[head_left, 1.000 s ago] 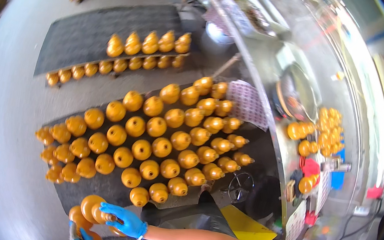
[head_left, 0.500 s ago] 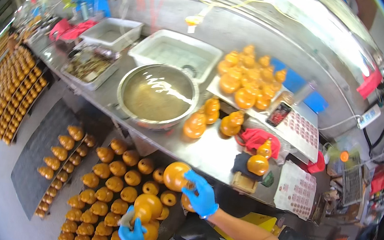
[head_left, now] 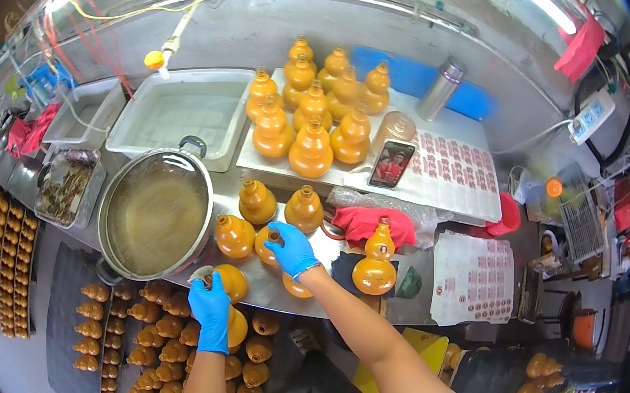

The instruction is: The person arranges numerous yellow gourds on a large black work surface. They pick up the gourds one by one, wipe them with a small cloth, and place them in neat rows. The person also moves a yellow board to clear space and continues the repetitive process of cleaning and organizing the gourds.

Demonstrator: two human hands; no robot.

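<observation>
Landmark = big steel pot (head_left: pixel 156 211) of murky brown liquid on the metal bench (head_left: pixel 396 306).

R hand (head_left: pixel 291 247), blue glove, just right of pot: fingers closed over an orange gourd-shaped bottle (head_left: pixel 270 245) standing on the bench, gripping upper bulb/neck. L hand (head_left: pixel 211 312), blue glove, at pot's lower right rim by the bench edge: wrapped round the neck of a second gourd bottle (head_left: pixel 231 281), which lies tilted. A third orange one (head_left: pixel 236 327) sits under the L wrist (held or just resting, can't tell).

Handling, est.: glossy glazed surface, looks rigid, prob. ceramic or hard plastic, so slippery in gloves and likely chips if knocked against neighbours. Weight unknown; if filled, bottom-heavy. Best hold = the waist between the two bulbs, or neck w/ thumb on shoulder. Neck alone looks risky on a slick one.

Counts:
- bench, right of pot, near hands: 3 free-standing small gourds + 1 larger on a dark pad (head_left: pixel 374 272) farther right; another partly hidden under R forearm.
- white tray (head_left: pixel 443 189) up-right of pot: approx. 10 large gourds, clustered, touching.
- floor below pot: dozens of small ones in rows on mats, too many to count; more racks far left of pot.
- 1 phone (head_left: pixel 392 164), 1 steel flask (head_left: pixel 441 88) on/behind tray; 1 red cloth (head_left: pixel 369 223) right of pot; 2 white tubs (head_left: pixel 183 111) above pot.
</observation>
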